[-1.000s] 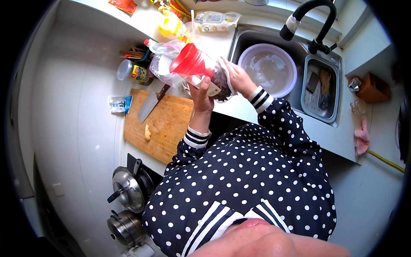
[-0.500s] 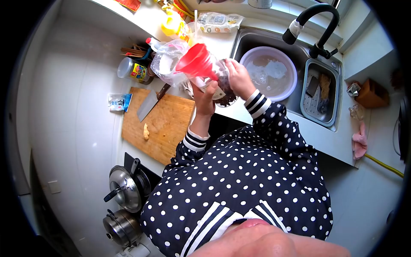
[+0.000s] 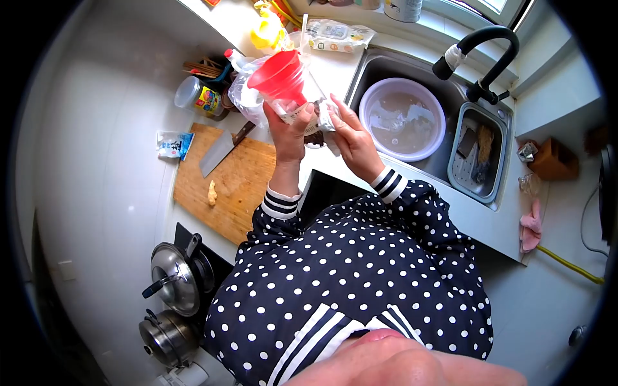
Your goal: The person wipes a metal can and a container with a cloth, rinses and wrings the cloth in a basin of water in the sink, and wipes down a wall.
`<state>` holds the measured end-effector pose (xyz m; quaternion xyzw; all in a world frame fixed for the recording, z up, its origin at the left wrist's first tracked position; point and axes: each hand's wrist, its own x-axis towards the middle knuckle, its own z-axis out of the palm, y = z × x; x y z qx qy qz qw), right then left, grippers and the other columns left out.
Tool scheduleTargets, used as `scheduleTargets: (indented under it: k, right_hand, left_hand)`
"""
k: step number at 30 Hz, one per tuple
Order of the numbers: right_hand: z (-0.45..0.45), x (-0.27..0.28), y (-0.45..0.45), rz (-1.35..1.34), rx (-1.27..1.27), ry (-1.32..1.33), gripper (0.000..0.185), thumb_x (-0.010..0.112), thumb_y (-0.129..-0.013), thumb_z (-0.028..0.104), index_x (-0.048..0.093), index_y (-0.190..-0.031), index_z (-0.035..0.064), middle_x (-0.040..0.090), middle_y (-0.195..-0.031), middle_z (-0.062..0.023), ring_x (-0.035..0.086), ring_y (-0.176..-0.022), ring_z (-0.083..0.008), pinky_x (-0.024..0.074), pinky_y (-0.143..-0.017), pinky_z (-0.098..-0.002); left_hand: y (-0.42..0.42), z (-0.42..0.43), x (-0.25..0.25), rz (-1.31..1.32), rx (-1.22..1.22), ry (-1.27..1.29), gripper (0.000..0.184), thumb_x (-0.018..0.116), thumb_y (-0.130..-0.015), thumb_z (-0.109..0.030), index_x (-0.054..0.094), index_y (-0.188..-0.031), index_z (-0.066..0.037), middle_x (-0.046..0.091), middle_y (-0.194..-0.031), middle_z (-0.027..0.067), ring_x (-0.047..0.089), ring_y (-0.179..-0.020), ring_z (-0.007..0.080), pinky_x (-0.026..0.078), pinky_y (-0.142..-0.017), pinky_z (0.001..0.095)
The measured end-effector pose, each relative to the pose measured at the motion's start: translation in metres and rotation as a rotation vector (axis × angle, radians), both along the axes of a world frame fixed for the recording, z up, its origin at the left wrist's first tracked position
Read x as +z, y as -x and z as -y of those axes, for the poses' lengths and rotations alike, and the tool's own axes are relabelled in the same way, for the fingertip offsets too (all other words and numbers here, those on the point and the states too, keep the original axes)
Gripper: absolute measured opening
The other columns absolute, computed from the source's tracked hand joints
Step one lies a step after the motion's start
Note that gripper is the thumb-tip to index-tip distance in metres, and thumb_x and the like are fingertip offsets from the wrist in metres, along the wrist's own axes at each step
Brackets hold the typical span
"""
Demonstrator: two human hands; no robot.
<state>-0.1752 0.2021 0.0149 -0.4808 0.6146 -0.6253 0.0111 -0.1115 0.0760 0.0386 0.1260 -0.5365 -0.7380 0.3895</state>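
Observation:
In the head view, my left hand point(image 3: 289, 135) is closed around a clear plastic package point(image 3: 304, 120) with a printed label, and dark contents show near its lower end. A red funnel-shaped piece point(image 3: 278, 78) flares out at its upper left; how the two join is partly hidden by my fingers. My right hand point(image 3: 358, 143) grips the crumpled, whitish right side of the package. Just left of the hands stands a thin clear plastic bag point(image 3: 248, 96). Below it, a knife point(image 3: 222, 151) and a piece of ginger point(image 3: 212, 193) lie on a wooden cutting board point(image 3: 248, 186).
A lilac basin point(image 3: 440, 132) of water sits in the sink point(image 3: 373, 64) under a black faucet point(image 3: 496, 38). A drain basket point(image 3: 473, 183) is beside it. Jars, a yellow bottle point(image 3: 269, 35) and a wipes pack point(image 3: 338, 37) line the back. Lidded pots point(image 3: 172, 283) stand lower left.
The package and red funnel-shaped piece have shifted slightly left and tilted. My right hand has moved lower on the package's right side, its fingers now over a crumpled whitish part. The view has shifted slightly.

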Motion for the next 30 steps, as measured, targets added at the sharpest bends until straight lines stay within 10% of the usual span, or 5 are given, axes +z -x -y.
scheduleTargets:
  k: [19,23,26,29,30]
  right_hand:
    - [0.017,0.059,0.009,-0.069,-0.267,0.206,0.024,0.073,-0.067,0.013,0.062,-0.089,0.0107,0.048,-0.110,-0.0131,0.046,-0.101,-0.0301,0.0391,-0.086,-0.0382]
    - [0.036,0.053,-0.004,0.470,-0.224,0.322,0.020,0.051,-0.087,0.016,0.043,-0.096,0.0005,0.051,-0.103,-0.0206,0.055,-0.091,-0.0328,0.0437,-0.077,-0.0383]
    - [0.030,0.057,0.009,0.725,-0.089,0.085,0.018,0.042,-0.092,0.018,0.038,-0.101,0.0038,0.049,-0.086,-0.0053,0.050,-0.073,-0.0110,0.0444,-0.068,-0.0278]
    - [0.046,0.029,0.048,0.241,-0.142,0.072,0.021,0.042,-0.091,0.017,0.049,-0.095,-0.0024,0.058,-0.080,-0.0122,0.057,-0.069,-0.0187,0.0463,-0.066,-0.0306]
    - [0.043,0.031,0.054,0.678,0.207,0.094,0.021,0.044,-0.090,0.015,0.054,-0.092,-0.0032,0.061,-0.082,-0.0123,0.058,-0.070,-0.0178,0.0468,-0.066,-0.0301]
  left_hand:
    - [0.006,-0.019,-0.010,0.038,0.059,0.179,0.077,0.076,-0.065,-0.006,0.030,-0.127,-0.006,0.044,-0.120,0.0097,0.047,-0.109,0.0196,0.043,-0.090,0.0324]
    - [0.003,-0.035,-0.009,0.072,0.153,0.180,0.081,0.078,-0.063,-0.006,0.029,-0.128,-0.004,0.043,-0.121,0.0105,0.046,-0.109,0.0195,0.042,-0.089,0.0319]
    - [-0.003,-0.030,-0.017,0.086,0.078,0.196,0.087,0.078,-0.061,-0.005,0.026,-0.130,-0.005,0.043,-0.121,0.0106,0.046,-0.109,0.0198,0.042,-0.090,0.0327]
    - [-0.011,-0.029,-0.017,0.083,-0.050,0.143,0.089,0.079,-0.060,-0.005,0.025,-0.131,-0.005,0.043,-0.122,0.0104,0.047,-0.109,0.0203,0.042,-0.091,0.0335]
    - [-0.013,-0.029,-0.014,0.069,-0.105,0.141,0.089,0.079,-0.059,-0.005,0.026,-0.130,-0.005,0.043,-0.122,0.0103,0.047,-0.109,0.0204,0.042,-0.091,0.0337]
